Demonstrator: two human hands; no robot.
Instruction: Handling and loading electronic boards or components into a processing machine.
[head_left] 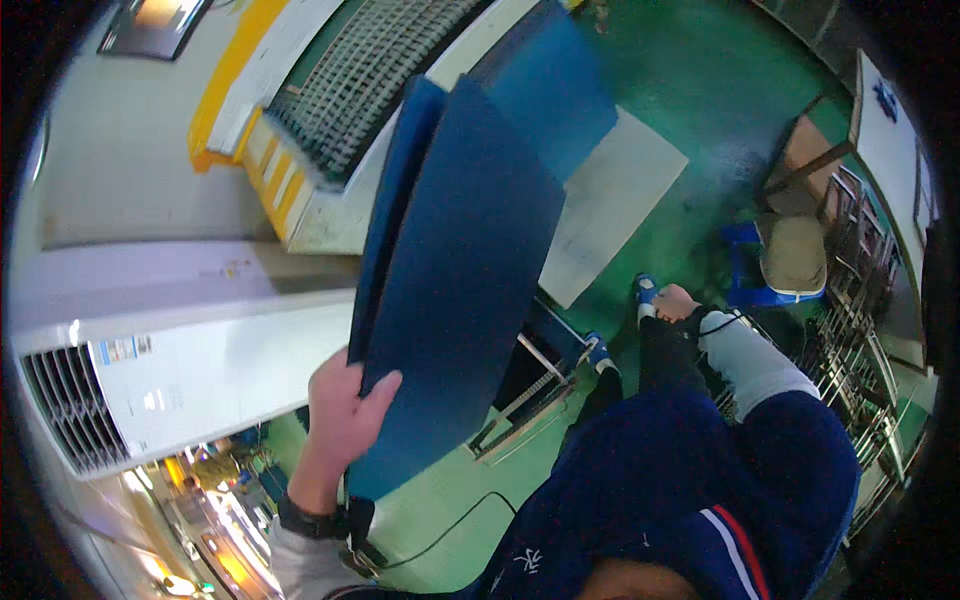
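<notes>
My left hand (pixel 350 405) is closed on the near-left edge of two large dark blue sheets (pixel 470 230), the thumb lying over the face of the front one. They stand tilted in front of me, a narrow gap between them at the far end. Another blue sheet (pixel 565 95) lies beyond, partly covered by the held ones. Beside it is a pale grey board (pixel 625 190). My right hand (pixel 678 302) hangs low by my leg, away from the sheets. Its fingers are too small and blurred to make out.
At far left is a roller conveyor (pixel 375 80) with a yellow-striped edge. A white cabinet with a vent grille (pixel 70 410) stands left. On the right are a blue stool with a tan seat (pixel 793 255), metal racks (pixel 860 300) and a table (pixel 890 160). A black cable (pixel 455 535) crosses the green floor.
</notes>
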